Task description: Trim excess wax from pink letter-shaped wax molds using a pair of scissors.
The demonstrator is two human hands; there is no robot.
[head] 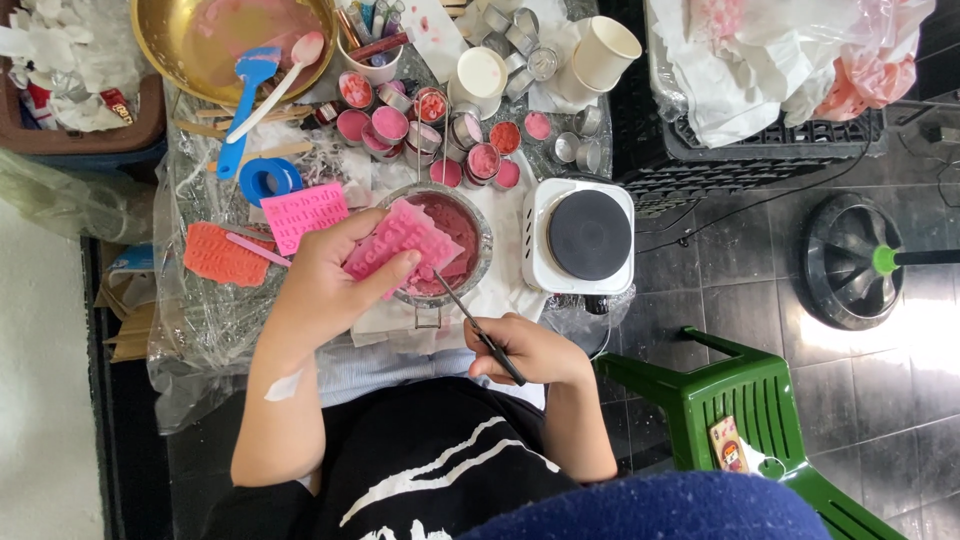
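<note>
- The left hand [325,285] clamped a pink letter mould [402,240], tilted over the bowl of pink wax [445,240].
- The right hand [530,350] pinched a thin dark tool [478,328], its tip at the mould.
- Just right sat a white hotplate [580,235]; far off, little pink-filled tins [430,130] crowded the plastic-covered table [200,320].
- A green chair [750,400] stood on dark floor tiles [880,380].

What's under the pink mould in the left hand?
A metal pot of pink paste sits directly beneath the pink mould, held by the left hand. The mould covers the pot's left part, so that side is hidden.
</note>
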